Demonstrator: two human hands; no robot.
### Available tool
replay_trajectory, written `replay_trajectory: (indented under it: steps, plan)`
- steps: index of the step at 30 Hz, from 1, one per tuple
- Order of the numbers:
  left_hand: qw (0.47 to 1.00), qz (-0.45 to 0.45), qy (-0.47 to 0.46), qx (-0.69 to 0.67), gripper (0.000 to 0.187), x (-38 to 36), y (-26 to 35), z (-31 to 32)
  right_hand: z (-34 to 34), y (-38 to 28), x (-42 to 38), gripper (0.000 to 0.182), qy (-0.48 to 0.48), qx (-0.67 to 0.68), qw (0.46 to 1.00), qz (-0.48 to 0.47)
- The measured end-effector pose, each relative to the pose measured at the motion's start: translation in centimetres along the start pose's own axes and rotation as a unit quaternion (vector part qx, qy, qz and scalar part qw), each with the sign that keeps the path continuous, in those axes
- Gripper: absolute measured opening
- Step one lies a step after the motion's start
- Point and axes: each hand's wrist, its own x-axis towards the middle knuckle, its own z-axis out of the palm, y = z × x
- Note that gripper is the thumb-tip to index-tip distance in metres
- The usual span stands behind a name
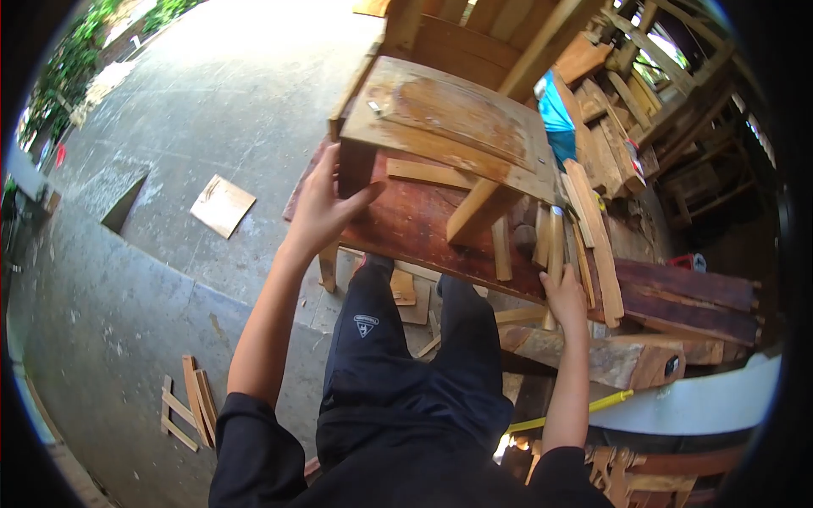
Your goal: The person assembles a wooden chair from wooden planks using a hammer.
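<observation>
apparently steadying the wooden chair point(457, 118) on the tabletop point(402, 227), with the left hand point(322, 207) in a wide grip at its left corner and the right hand point(565, 292) closed around a slim rod point(555, 241) by the near edge, any shift calling for firm left support.

the stool point(457, 114) stands on the bench point(402, 218), strips point(598, 245) to its right, the floor point(262, 110) left.

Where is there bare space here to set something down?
The red bench has a bare patch between the left hand and the pale leg. The concrete floor is open around the square board. It is crowded at the bench's right end, where loose sticks lie near the right hand.
</observation>
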Motion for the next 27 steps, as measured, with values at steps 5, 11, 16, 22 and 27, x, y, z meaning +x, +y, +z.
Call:
replay_trajectory:
  steps: [5, 11, 16, 22, 27]
  plan:
    - [0.995, 0.080, 0.050, 0.030, 0.085, -0.6, -1.3, 0.3, 0.1, -0.4, 0.0, 0.058, 0.001, 0.008, 1.000, 0.026]
    - [0.965, 0.187, 0.180, 0.031, 0.066, -1.1, 2.1, -2.3, 1.1, 0.4, 0.1, 0.057, 0.013, 0.064, 0.997, 0.034]
    - [0.943, 0.182, 0.148, 0.237, 0.020, 1.4, 12.2, -3.6, 1.5, 0.5, -0.1, 0.057, 0.029, 0.088, 0.995, 0.039]
    - [0.897, 0.054, -0.082, 0.431, 0.032, 5.0, 18.4, -0.7, 1.0, 0.6, -0.5, 0.055, 0.031, 0.098, 0.994, 0.028]
    - [0.870, 0.043, -0.080, 0.484, 0.031, 6.1, 16.9, -0.9, 1.4, 1.2, -0.5, 0.055, 0.045, 0.141, 0.989, 0.023]
